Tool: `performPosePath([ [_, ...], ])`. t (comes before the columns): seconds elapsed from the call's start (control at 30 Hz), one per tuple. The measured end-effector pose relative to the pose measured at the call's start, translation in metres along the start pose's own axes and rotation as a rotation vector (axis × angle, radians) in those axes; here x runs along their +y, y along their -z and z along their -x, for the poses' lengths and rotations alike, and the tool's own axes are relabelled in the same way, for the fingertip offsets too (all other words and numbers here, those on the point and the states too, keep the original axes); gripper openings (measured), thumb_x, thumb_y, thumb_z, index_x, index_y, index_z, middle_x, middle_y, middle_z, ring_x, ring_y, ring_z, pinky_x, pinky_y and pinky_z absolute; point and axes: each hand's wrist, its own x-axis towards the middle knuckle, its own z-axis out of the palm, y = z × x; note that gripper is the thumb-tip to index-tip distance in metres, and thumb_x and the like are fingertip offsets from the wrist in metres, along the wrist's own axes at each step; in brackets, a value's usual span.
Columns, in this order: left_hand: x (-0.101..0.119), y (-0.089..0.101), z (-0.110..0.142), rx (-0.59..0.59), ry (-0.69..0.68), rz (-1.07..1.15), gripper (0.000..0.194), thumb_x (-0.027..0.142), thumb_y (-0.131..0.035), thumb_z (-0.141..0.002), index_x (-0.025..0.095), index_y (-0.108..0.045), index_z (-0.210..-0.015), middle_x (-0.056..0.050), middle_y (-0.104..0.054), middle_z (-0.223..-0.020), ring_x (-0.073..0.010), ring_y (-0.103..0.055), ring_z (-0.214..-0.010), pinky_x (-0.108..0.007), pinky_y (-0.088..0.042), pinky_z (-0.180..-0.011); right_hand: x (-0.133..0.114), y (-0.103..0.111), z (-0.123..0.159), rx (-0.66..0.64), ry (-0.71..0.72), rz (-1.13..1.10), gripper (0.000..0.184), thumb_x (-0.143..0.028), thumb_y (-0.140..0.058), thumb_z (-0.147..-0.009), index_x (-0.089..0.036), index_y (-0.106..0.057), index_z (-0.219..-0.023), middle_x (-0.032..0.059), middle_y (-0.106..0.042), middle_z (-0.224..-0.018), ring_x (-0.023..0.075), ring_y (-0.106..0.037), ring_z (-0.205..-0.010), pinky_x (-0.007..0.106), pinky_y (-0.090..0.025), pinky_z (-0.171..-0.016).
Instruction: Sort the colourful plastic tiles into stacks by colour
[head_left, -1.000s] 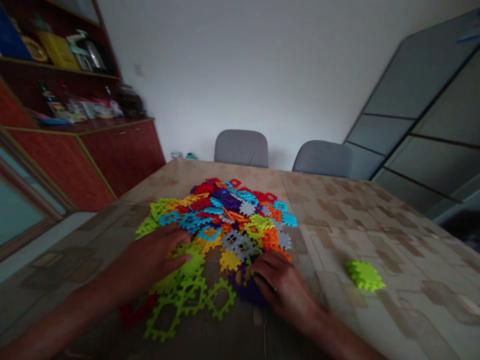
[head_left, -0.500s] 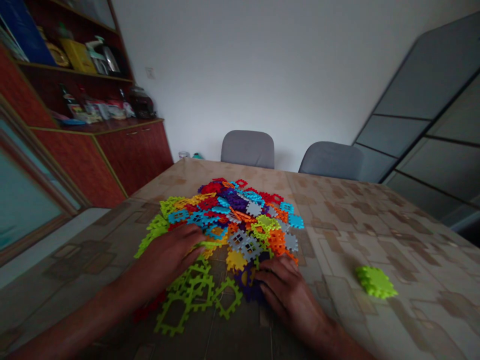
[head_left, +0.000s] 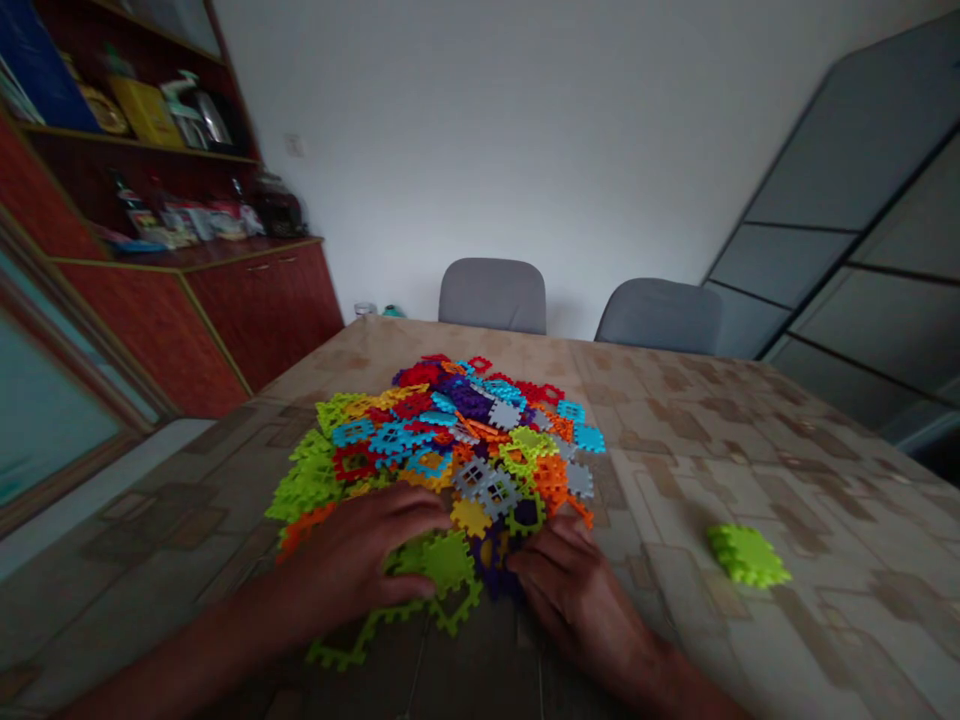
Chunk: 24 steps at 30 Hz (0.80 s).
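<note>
A heap of toothed plastic puzzle tiles in many colours [head_left: 472, 400] spreads over the table's near middle. My left hand [head_left: 375, 545] hovers over its near edge, thumb and fingers apart around a solid lime-green tile [head_left: 448, 562]. That tile rests on several lime-green frame tiles [head_left: 455, 605], partly covered by the hand. My right hand [head_left: 570, 570] rests at the heap's near right side with fingers curled together. Its fingertips touch the edge of some dark purple tiles [head_left: 491, 575]; whatever lies under them is hidden.
To the right, a small stack of lime-green tiles [head_left: 748, 555] sits apart on the patterned tabletop [head_left: 675, 440]. Two grey chairs [head_left: 493, 295] stand at the far side. A red-brown cabinet [head_left: 225, 310] holding bottles and a kettle is at the left.
My left hand has come nearer and opened; the lime-green tile it held at the heap now lies on the green frames. My right hand has barely moved.
</note>
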Motion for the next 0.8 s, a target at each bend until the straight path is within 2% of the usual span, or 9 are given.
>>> performPosePath([
  [0.1, -0.007, 0.007, 0.001, -0.019, 0.023, 0.062, 0.06, 0.02, -0.087, -0.078, 0.029, -0.061, -0.133, -0.005, -0.065, -0.136, -0.0272, -0.061, -0.125, -0.037, -0.046, -0.107, -0.006, -0.002, -0.001, -0.014, 0.031, 0.011, 0.02, -0.016, -0.047, -0.102, -0.019, -0.066, -0.096, 0.0032, -0.064, -0.08, 0.0203, -0.053, -0.077, 0.034, -0.037, -0.074],
  [0.23, -0.014, 0.009, 0.005, -0.1, 0.051, 0.115, 0.079, 0.013, -0.088, -0.071, 0.034, -0.057, -0.14, -0.003, -0.06, -0.145, -0.0301, -0.057, -0.131, -0.041, -0.045, -0.11, -0.018, -0.004, -0.007, -0.034, 0.097, 0.055, 0.019, -0.017, -0.048, -0.103, -0.02, -0.066, -0.097, 0.0021, -0.066, -0.081, 0.0196, -0.054, -0.077, 0.033, -0.037, -0.073],
  [0.33, -0.019, 0.011, 0.007, -0.092, 0.039, 0.147, 0.079, 0.012, -0.084, -0.075, 0.036, -0.053, -0.144, -0.003, -0.058, -0.148, -0.029, -0.054, -0.135, -0.041, -0.044, -0.112, -0.026, -0.009, -0.017, -0.08, 0.083, 0.098, 0.011, -0.02, -0.06, -0.099, -0.021, -0.065, -0.108, 0.0032, -0.071, -0.099, 0.0204, -0.059, -0.088, 0.033, -0.041, -0.08],
  [0.43, -0.015, 0.013, 0.006, -0.087, 0.038, 0.135, 0.08, 0.013, -0.085, -0.074, 0.035, -0.053, -0.144, -0.005, -0.059, -0.147, -0.0306, -0.055, -0.134, -0.043, -0.045, -0.111, -0.031, -0.021, -0.029, -0.128, 0.087, 0.158, 0.027, -0.027, -0.071, -0.093, -0.019, -0.063, -0.118, 0.0059, -0.07, -0.115, 0.0238, -0.06, -0.098, 0.036, -0.045, -0.085],
  [0.5, -0.009, 0.012, 0.004, -0.113, 0.039, 0.113, 0.086, 0.011, -0.087, -0.071, 0.033, -0.051, -0.146, -0.007, -0.059, -0.147, -0.0332, -0.055, -0.133, -0.047, -0.045, -0.111, -0.031, -0.029, -0.036, -0.135, 0.114, 0.216, 0.023, -0.027, -0.072, -0.093, -0.018, -0.064, -0.112, 0.0062, -0.071, -0.109, 0.024, -0.061, -0.094, 0.037, -0.047, -0.083],
  [0.57, -0.005, 0.01, 0.003, -0.123, 0.024, 0.112, 0.093, 0.01, -0.088, -0.068, 0.033, -0.048, -0.148, -0.009, -0.058, -0.147, -0.0341, -0.056, -0.133, -0.048, -0.045, -0.11, -0.03, -0.033, -0.041, -0.129, 0.147, 0.258, 0.009, -0.023, -0.07, -0.094, -0.018, -0.066, -0.101, 0.0047, -0.072, -0.098, 0.0226, -0.062, -0.088, 0.036, -0.048, -0.079],
  [0.63, -0.004, 0.005, 0.003, -0.092, 0.023, 0.126, 0.097, 0.008, -0.087, -0.069, 0.034, -0.043, -0.151, -0.009, -0.058, -0.147, -0.0335, -0.056, -0.132, -0.048, -0.046, -0.109, -0.027, -0.029, -0.043, -0.104, 0.157, 0.24, 0.001, -0.019, -0.067, -0.096, -0.019, -0.067, -0.096, 0.0034, -0.071, -0.089, 0.0216, -0.062, -0.082, 0.036, -0.049, -0.076],
  [0.7, -0.005, -0.001, 0.005, -0.053, 0.041, 0.142, 0.099, 0.008, -0.085, -0.07, 0.036, -0.039, -0.154, -0.008, -0.057, -0.147, -0.0328, -0.056, -0.132, -0.048, -0.046, -0.11, -0.025, -0.016, -0.042, -0.059, 0.117, 0.131, 0.009, -0.016, -0.063, -0.098, -0.02, -0.067, -0.105, 0.0035, -0.072, -0.087, 0.0216, -0.063, -0.082, 0.035, -0.051, -0.075],
  [0.8, -0.001, -0.008, 0.011, -0.042, 0.072, 0.191, 0.104, 0.012, -0.086, -0.072, 0.04, -0.032, -0.156, -0.007, -0.051, -0.153, -0.0328, -0.052, -0.136, -0.049, -0.044, -0.112, -0.023, 0.01, -0.034, 0.007, -0.05, -0.175, 0.028, -0.011, -0.059, -0.096, -0.022, -0.064, -0.122, 0.0043, -0.075, -0.097, 0.0204, -0.067, -0.088, 0.033, -0.054, -0.076],
])
